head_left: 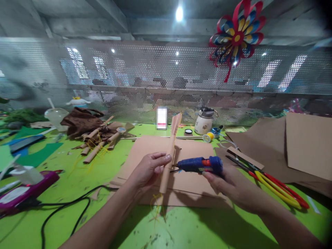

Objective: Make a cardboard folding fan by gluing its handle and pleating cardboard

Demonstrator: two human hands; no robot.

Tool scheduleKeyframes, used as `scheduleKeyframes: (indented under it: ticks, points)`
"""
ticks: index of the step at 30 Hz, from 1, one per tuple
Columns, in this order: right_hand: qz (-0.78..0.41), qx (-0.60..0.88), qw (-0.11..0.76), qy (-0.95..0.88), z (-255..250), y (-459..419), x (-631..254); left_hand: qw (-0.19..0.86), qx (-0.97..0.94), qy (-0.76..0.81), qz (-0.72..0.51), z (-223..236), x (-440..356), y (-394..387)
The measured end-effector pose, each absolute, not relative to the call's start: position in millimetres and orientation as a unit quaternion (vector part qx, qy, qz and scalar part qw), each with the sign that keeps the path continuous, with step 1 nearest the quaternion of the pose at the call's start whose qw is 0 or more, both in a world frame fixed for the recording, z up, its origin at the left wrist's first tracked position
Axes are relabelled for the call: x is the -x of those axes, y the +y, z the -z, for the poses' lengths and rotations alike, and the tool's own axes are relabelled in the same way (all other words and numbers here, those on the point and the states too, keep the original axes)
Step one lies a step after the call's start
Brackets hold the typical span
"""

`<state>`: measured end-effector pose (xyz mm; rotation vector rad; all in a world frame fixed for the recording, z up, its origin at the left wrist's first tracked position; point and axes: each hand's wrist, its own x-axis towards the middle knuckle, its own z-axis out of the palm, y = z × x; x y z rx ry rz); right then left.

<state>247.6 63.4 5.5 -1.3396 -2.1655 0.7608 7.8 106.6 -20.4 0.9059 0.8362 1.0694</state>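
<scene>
My left hand point(149, 169) is closed around a rolled brown paper tube point(166, 176), held slanting upward with a flattened, fanned top. Yellow thread point(157, 204) hangs from its lower end. My right hand point(230, 186) grips a blue hot glue gun point(199, 164) with a red part on its body. The gun's nozzle points left and is close to the tube, just right of my left fingers; whether it touches I cannot tell. Under both hands lie flat brown cardboard sheets point(140, 148).
Similar paper tubes point(95, 152) with yellow thread lie at left, beside a brown bag point(80, 121). A purple power strip point(31, 190) and black cable point(64, 204) occupy the left front. Red-and-yellow-handled scissors point(277, 188) and cardboard point(308, 141) lie right. Behind stand a jar point(203, 122) and thread spool point(208, 137).
</scene>
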Motion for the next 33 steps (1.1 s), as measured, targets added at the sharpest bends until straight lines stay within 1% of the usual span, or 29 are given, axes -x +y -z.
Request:
scheduleKeyframes:
  ticks: [5,19,23,26,33]
  points:
    - [-0.279,0.492,0.246,-0.787,-7,64,-246,0.692,-0.406,0.362,-0.475,20,-8,106]
    - [-0.297,0.486,0.217,-0.793,-8,63,-247,0.685,-0.397,0.37,-0.486,15,-11,103]
    - [-0.283,0.488,0.219,-0.796,-6,66,-249,0.684,-0.397,0.374,-0.484,16,-10,104]
    - [-0.285,0.483,0.231,-0.795,-4,67,-252,0.683,-0.391,0.379,-0.486,17,-9,106]
    - [-0.337,0.464,0.295,-0.764,2,78,-256,0.686,-0.356,0.387,-0.503,19,-8,108]
